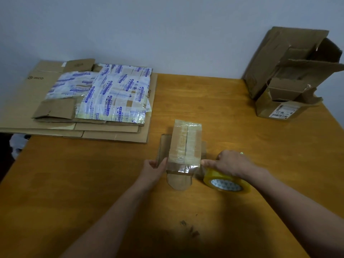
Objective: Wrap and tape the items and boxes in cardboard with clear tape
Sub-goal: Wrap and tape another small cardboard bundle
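Now, the small parcel (185,144) sits on the table (93,183) between your hands. Your left hand (155,169) grips its side, thumb on top; hold tight so it cannot slide. Your right hand (230,162) holds the tape roll (226,183), one finger out by the clear strip (183,167). Pull the roll flat, then rub the strip down smooth.

I log an orange-brown wooden surface (74,183). Far left: stack of flattened brown cardboard sheets (24,108), overhanging the left edge. Centre front: small tape-wrapped brown cardboard parcel (186,144). Just right of it: yellowish roll of clear tape (226,182), tilted. Far-right corner: torn open brown cardboard boxes (279,75). Dark scuff marks (189,229) nearest me.
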